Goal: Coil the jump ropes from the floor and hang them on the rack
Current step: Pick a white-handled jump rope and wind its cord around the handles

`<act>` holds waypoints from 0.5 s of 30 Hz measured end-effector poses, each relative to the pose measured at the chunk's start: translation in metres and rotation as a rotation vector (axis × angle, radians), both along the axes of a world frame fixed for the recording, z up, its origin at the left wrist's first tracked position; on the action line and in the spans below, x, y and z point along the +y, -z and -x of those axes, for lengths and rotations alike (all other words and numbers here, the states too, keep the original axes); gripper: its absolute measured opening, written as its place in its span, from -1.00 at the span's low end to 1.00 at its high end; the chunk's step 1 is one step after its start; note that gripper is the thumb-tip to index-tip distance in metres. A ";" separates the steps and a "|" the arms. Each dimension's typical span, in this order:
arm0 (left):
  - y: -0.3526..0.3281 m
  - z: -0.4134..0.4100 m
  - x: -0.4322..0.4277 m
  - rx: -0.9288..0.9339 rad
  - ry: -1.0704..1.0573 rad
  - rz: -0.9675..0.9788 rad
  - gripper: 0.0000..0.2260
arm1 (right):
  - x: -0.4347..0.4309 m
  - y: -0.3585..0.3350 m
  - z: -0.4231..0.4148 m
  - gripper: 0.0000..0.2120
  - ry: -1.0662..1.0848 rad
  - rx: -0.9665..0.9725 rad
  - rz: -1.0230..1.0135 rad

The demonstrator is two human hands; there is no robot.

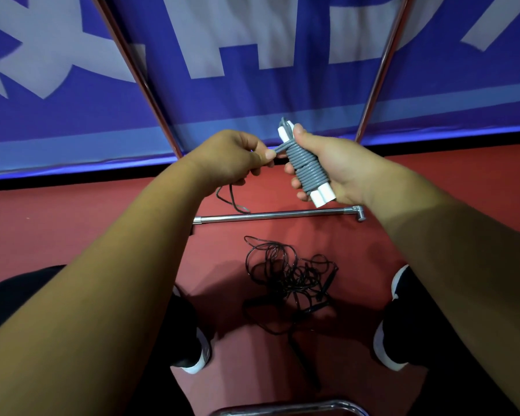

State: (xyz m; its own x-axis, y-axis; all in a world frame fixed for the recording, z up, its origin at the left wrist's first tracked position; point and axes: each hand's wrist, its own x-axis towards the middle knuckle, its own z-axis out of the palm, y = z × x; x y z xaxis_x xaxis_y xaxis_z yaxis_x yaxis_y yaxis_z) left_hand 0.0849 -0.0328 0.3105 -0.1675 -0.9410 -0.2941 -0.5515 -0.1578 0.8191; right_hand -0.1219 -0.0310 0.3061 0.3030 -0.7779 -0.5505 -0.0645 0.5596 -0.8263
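A grey jump rope (pixel 305 165) is wound in tight turns around its two white handles. My right hand (pixel 333 169) grips this bundle, thumb near the top end. My left hand (pixel 237 157) pinches the rope's loose grey end just left of the bundle. A black jump rope (pixel 288 277) lies in a tangled heap on the red floor below my hands, between my feet. The rack's chrome poles (pixel 138 76) rise on both sides in front of me, and its low crossbar (pixel 278 216) runs along the floor under my hands.
A blue banner with white letters (pixel 252 85) hangs behind the rack. A thin dark cord (pixel 231 199) dangles below my left hand. My black and white shoes (pixel 400 322) stand on either side of the black rope. A chrome bar (pixel 288 408) edges the bottom of the view.
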 end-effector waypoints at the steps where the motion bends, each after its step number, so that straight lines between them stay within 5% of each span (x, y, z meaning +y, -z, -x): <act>1: 0.000 0.001 0.000 0.016 -0.003 -0.014 -0.82 | 0.000 0.002 0.000 -0.51 0.006 0.011 -0.007; 15: 0.007 0.001 0.003 -0.205 0.097 -0.148 -0.93 | 0.014 -0.002 -0.008 -0.62 -0.127 0.090 0.095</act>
State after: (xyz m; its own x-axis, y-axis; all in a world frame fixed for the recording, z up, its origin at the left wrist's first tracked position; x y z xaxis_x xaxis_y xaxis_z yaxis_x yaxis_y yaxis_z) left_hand 0.0841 -0.0296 0.3038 -0.1777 -0.8678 -0.4641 -0.7220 -0.2054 0.6607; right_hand -0.1136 -0.0173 0.3080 0.3553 -0.7861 -0.5058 -0.2056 0.4621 -0.8626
